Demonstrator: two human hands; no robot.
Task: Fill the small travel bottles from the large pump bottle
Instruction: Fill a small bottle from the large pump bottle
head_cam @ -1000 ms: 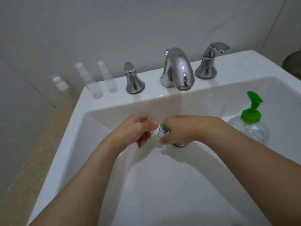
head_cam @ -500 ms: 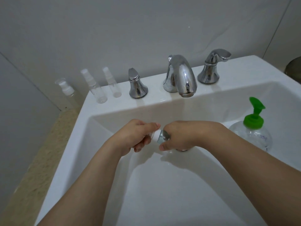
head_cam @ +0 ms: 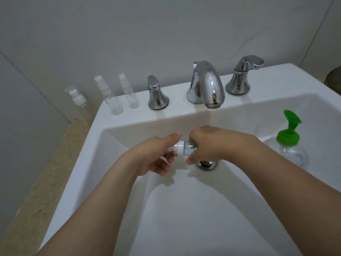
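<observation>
A small travel bottle (head_cam: 188, 148) lies sideways between both hands, over the white sink basin (head_cam: 184, 209). My right hand (head_cam: 208, 145) grips its clear body. My left hand (head_cam: 156, 156) holds the white cap end (head_cam: 178, 147) with thumb and curled fingers. The large clear pump bottle (head_cam: 289, 150) with a green pump stands inside the basin at the right. Two slim clear travel bottles (head_cam: 108, 97) (head_cam: 129, 93) stand on the sink's back ledge at the left. A third small pump bottle (head_cam: 76, 97) stands on the counter beyond the sink corner.
A chrome spout (head_cam: 206, 85) and two chrome handles (head_cam: 156, 95) (head_cam: 241, 78) line the back ledge. The drain (head_cam: 206, 164) sits just under my right hand. A speckled beige counter (head_cam: 46, 172) runs along the left. Grey wall rises behind.
The view has tilted down a little. My left hand has turned on the cap end and more of the white cap now shows between the hands.
</observation>
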